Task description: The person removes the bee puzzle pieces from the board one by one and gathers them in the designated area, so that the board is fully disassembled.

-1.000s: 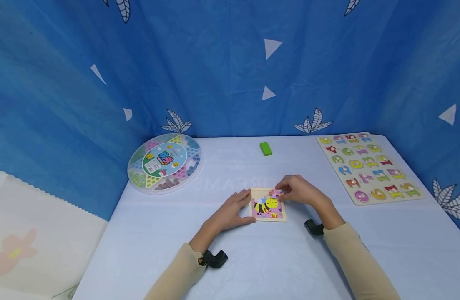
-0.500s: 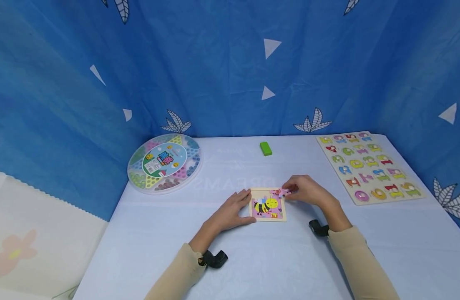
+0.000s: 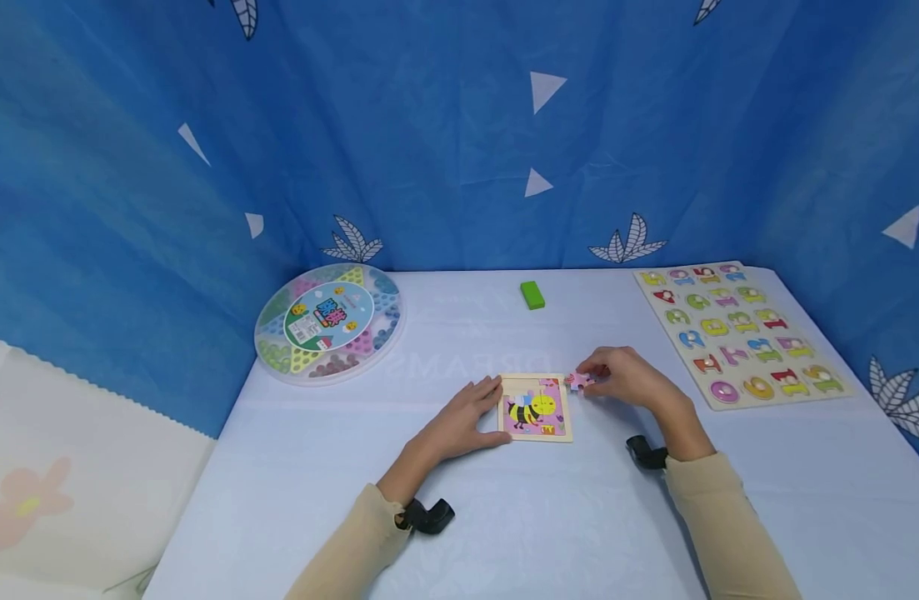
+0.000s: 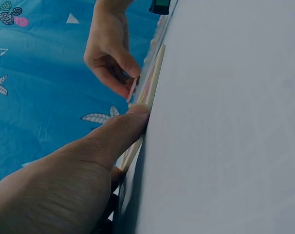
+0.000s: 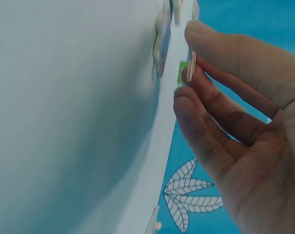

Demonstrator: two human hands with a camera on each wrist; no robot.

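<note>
A small square wooden jigsaw puzzle board [image 3: 536, 438] with a bee picture lies flat on the table. Bare wood shows along the upper left of its picture. My left hand [image 3: 462, 425] holds the board at its left side, thumb by the lower left corner and fingers by the upper left. In the left wrist view that thumb [image 4: 123, 129] presses on the board's edge. Just right of the board's upper right corner, my right hand [image 3: 627, 379] pinches a pink jigsaw piece [image 3: 576, 381] between thumb and fingers. The right wrist view shows this thin piece [image 5: 191, 68] edge-on.
A round Chinese checkers set [image 3: 329, 325] lies at the back left. A green block [image 3: 532, 295] is at the back middle. On the right lies a large number puzzle board [image 3: 744, 337]. Blue curtain [image 3: 459, 133] stands behind the table.
My right hand has drawn the pink jigsaw piece from the board's upper right area out to the right, past the frame. The left hand has stayed on the board.
</note>
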